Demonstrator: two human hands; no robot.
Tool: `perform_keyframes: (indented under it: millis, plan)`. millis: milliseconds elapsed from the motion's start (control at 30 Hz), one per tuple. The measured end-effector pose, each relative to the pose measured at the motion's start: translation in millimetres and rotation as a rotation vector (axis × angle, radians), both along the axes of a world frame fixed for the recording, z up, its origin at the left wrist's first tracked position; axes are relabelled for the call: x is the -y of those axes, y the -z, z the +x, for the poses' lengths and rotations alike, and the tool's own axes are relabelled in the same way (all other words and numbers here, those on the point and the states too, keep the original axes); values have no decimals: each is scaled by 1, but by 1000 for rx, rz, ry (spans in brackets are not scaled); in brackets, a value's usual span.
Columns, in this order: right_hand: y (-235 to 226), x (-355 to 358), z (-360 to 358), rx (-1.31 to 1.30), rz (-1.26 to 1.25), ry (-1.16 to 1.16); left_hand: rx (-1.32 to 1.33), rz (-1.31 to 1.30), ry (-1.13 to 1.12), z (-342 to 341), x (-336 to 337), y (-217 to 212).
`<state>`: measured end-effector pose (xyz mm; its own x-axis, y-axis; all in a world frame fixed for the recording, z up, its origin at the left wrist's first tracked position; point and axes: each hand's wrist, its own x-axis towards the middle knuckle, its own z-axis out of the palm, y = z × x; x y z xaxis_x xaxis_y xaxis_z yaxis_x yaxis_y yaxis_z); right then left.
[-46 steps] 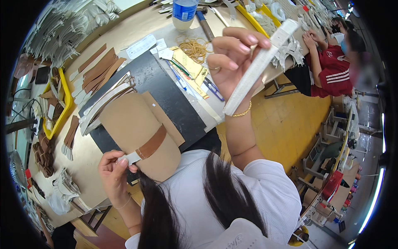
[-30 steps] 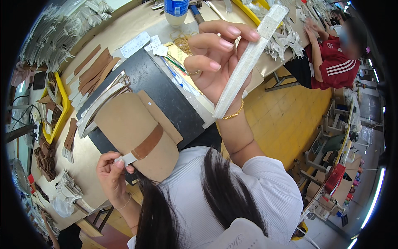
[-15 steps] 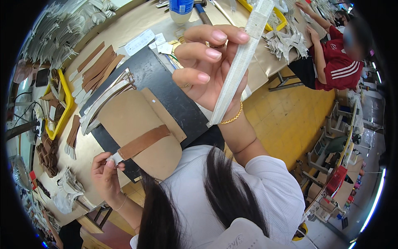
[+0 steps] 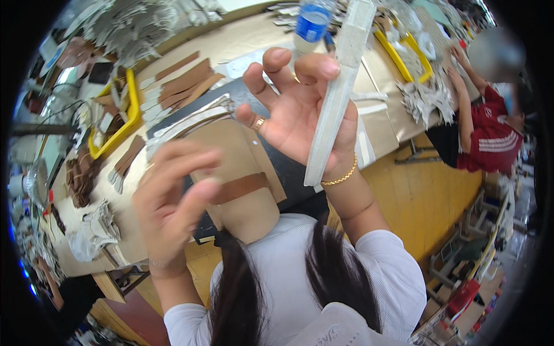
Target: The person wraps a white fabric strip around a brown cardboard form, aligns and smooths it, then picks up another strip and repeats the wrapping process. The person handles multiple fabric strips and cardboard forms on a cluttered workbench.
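Note:
My right hand (image 4: 294,115) is raised in front of the camera and grips a long white flat strip (image 4: 337,98) between thumb and fingertips; the other fingers are spread. My left hand (image 4: 173,202) is lifted too and is blurred, with its fingers bunched together; whether it holds anything is unclear. Below the hands a tan cardboard-coloured sheet (image 4: 242,155) lies on a black mat (image 4: 288,167). A brown strip (image 4: 242,187) crosses the sheet just right of my left hand.
Stacked brown strips (image 4: 184,81) and a yellow tray (image 4: 130,109) sit at the left of the table. A bottle with a blue label (image 4: 311,26) and another yellow tray (image 4: 404,55) stand farther back. A person in a red shirt (image 4: 490,138) works at the right.
My left hand let go of the white tab at the brown strip's end and rose toward the camera. My right hand swung the white strip more upright and closer.

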<state>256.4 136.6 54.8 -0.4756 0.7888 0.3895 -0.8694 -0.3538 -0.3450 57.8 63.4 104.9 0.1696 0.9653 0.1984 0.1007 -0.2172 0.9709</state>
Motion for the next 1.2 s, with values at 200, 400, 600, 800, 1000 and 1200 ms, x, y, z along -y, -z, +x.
perform_keyframes:
  millis: [200,400,600,800,1000,1200]
  plan:
    - [-18,-6,-18,89,-72,-1,114,-280,198,27,-46,-22]
    - [-24,-11,-22,332,-97,-34,192,-243,161,29,-53,-13]
    - [-31,-14,-9,850,395,808,329,-265,90,16,-50,-13]
    - [-49,2,-13,1228,1060,1435,330,-134,-36,9,-48,-9]
    - [-51,-4,-17,1298,1231,1523,318,-97,-51,11,-46,-6]
    - [-55,-5,-17,1370,1324,1515,315,-77,-50,11,-45,-5]
